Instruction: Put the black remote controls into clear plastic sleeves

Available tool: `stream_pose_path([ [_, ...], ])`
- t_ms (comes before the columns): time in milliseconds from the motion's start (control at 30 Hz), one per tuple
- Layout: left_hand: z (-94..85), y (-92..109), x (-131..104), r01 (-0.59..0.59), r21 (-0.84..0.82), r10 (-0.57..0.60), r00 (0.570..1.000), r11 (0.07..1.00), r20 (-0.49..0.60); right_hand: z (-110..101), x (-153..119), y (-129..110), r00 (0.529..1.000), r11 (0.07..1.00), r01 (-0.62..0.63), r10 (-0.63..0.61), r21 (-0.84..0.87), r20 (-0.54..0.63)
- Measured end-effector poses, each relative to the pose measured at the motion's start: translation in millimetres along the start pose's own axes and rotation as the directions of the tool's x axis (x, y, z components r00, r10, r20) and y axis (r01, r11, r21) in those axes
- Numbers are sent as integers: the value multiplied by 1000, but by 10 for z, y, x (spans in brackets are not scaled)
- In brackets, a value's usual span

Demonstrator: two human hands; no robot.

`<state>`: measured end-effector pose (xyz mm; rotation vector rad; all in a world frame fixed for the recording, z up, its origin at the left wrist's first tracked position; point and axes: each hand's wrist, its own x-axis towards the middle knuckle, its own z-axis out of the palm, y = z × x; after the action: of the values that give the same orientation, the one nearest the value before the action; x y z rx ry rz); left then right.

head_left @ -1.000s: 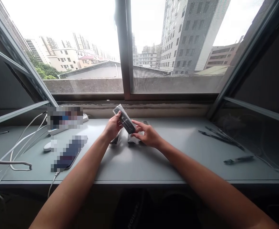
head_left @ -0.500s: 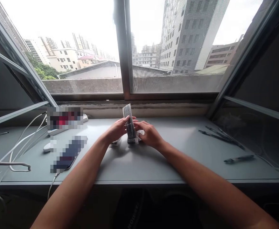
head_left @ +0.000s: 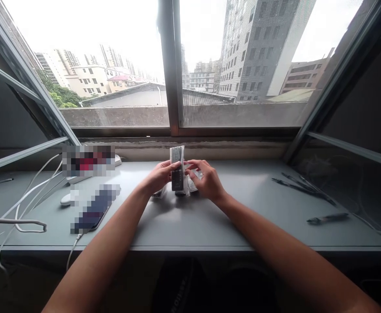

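Observation:
A dark, slim remote control [head_left: 177, 179] in a clear plastic sleeve stands nearly upright at the middle of the desk, its button side facing me. My left hand [head_left: 159, 176] is closed around its left edge, thumb across the front. On the right, my right hand [head_left: 206, 178] has thumb and index finger apart, their tips close to the remote's edge; whether they touch it I cannot tell. Crumpled clear plastic [head_left: 192, 183] lies beneath the right hand. A small wrapped item [head_left: 159, 193] rests on the desk under the left hand, mostly hidden.
On the left lie a phone [head_left: 95, 213] with a cable, a white mouse-like object [head_left: 66, 200] and a white power strip [head_left: 117, 161], all partly blurred out. Loose white cables [head_left: 30, 191] run there. Several dark pens [head_left: 327, 218] lie right. A window frame [head_left: 173, 87] rises behind the desk [head_left: 190, 234].
The remote control has turned from edge-on to face me, its front now showing. My right hand's fingers have opened and moved slightly away from the plastic. The left hand keeps its hold.

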<state>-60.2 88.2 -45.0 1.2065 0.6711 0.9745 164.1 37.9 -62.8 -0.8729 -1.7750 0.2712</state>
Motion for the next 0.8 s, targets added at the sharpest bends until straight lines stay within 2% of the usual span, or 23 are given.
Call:
stream_pose_path([
  [100,-39,24,16,-1,66,10,990,998,-143,-10,8,37,997,997,-72,72,-23,-32],
  [267,-81,15,26,-16,95,48,938,995,-342,-6,16,77,992,992,-126,125,-18,-25],
  [400,-163,-69,89,2,240,90,924,971,-372,6,13,94,989,988,-151,151,-31,2],
  [467,-215,-102,117,-42,328,171,911,944,-375,4,13,109,987,987,-159,160,-34,7],
  [533,-253,-112,123,-117,421,290,881,900,-374,-3,17,127,986,985,-168,168,-39,7],
  [600,-268,-104,105,-155,588,405,856,794,-322,-11,23,143,985,985,-168,169,-50,20],
  [667,-267,-93,75,-140,790,461,866,597,-195,-14,24,158,987,986,-148,153,-73,56],
  [733,-264,-97,50,-120,920,427,903,374,-56,-8,15,176,986,986,-114,127,-124,107],
  [800,-270,-123,39,-112,965,347,938,237,23,6,-1,199,980,975,-88,122,-205,157],
])
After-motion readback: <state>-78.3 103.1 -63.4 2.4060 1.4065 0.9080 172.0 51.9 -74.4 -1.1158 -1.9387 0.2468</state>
